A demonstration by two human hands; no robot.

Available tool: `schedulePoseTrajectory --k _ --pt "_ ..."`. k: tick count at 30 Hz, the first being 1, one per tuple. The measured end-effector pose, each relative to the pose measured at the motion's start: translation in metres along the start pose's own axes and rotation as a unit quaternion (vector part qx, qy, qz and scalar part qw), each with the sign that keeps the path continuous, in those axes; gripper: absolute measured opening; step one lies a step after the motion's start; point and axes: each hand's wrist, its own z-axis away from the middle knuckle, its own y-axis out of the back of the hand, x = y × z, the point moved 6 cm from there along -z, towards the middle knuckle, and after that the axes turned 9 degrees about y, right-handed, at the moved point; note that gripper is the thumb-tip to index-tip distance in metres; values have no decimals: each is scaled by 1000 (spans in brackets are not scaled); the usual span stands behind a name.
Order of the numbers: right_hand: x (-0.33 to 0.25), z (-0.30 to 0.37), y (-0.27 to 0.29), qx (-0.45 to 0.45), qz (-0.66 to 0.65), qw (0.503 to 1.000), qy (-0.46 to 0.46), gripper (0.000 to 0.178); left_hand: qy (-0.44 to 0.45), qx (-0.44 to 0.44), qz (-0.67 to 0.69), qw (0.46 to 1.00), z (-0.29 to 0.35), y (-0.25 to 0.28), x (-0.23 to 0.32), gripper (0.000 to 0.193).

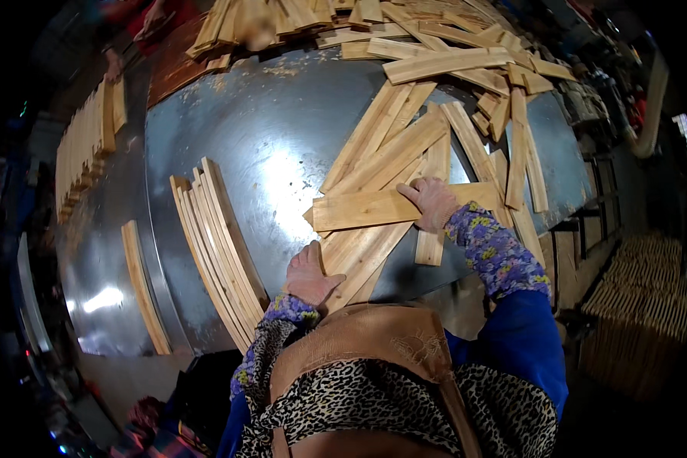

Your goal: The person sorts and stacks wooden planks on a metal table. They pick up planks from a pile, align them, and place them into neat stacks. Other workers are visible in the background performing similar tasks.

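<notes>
Across the pile in front of me lies a wooden board (366, 210), almost level from left to right. My right hand (433, 202) is closed over it right of its middle, fingers bent around its far edge. Nearer to me, my left hand (311, 275) rests at the left side of a slanting wooden board (366, 256), its thumb spread apart from the fingers and nothing gripped. Under and beyond both hands, more boards (389, 156) overlap at different angles. A row of narrow boards (217, 244) stands on edge to the left of my left hand.
All this lies on a grey metal-topped table (229, 122). A large heap of loose boards (450, 61) covers its far side. One strip (145, 286) and a board row (88, 145) lie left, where another person's hand (113, 65) reaches in. Stacked wood (637, 298) stands low right.
</notes>
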Motion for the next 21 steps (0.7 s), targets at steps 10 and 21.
schedulePoseTrajectory --k 10,21 --pt "53 -114 45 -27 87 982 165 106 146 -73 3 987 9 2 48 109" --pt "106 -161 113 19 -166 982 81 114 229 76 282 929 129 -20 -23 56"
